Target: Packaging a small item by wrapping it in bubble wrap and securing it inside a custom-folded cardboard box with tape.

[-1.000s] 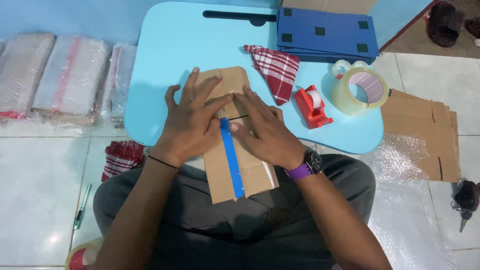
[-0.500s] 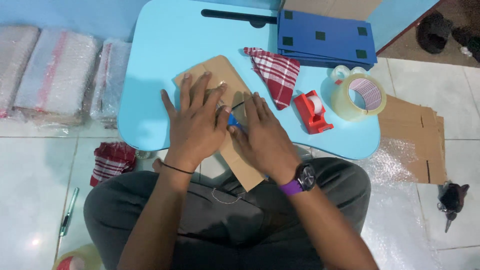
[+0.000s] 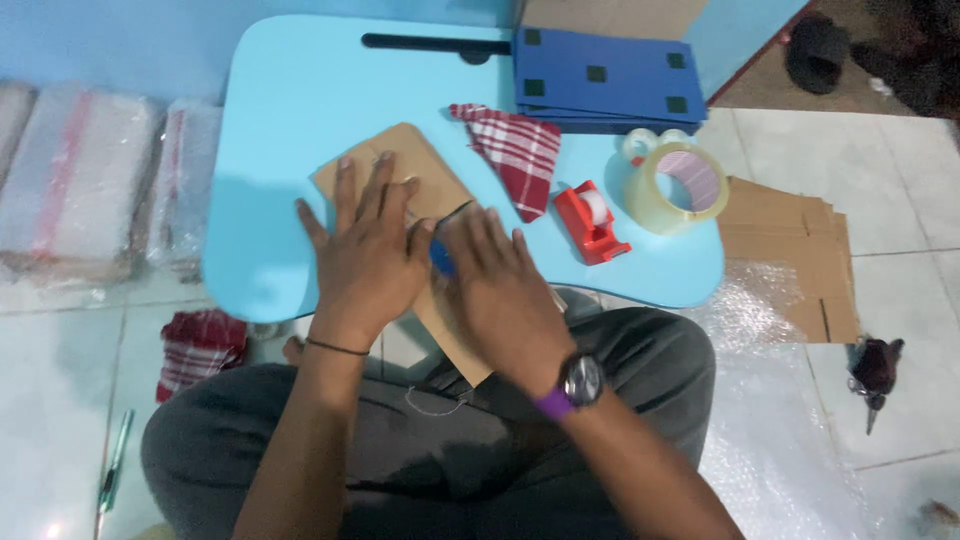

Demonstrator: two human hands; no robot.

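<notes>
A flat brown cardboard packet (image 3: 385,160) lies tilted on the light blue lap table (image 3: 280,110), its near end overhanging toward my lap. My left hand (image 3: 365,245) presses flat on it with fingers spread. My right hand (image 3: 500,290), with a watch on the wrist, lies flat on the packet's right part beside the left hand. A strip of blue tape (image 3: 441,258) shows between the two hands. Most of the packet is hidden under my hands.
On the table: a red-and-white checked cloth (image 3: 517,152), a red tape dispenser (image 3: 590,220), a clear tape roll (image 3: 677,186), dark blue flat sheets (image 3: 605,85). Bubble-wrapped bundles (image 3: 90,180) lie left, flattened cardboard (image 3: 790,250) right, another checked cloth (image 3: 200,350) on the floor.
The packet has turned from lengthwise to tilted and slid further onto the table. Both hands moved with it and now cover most of the blue tape strip.
</notes>
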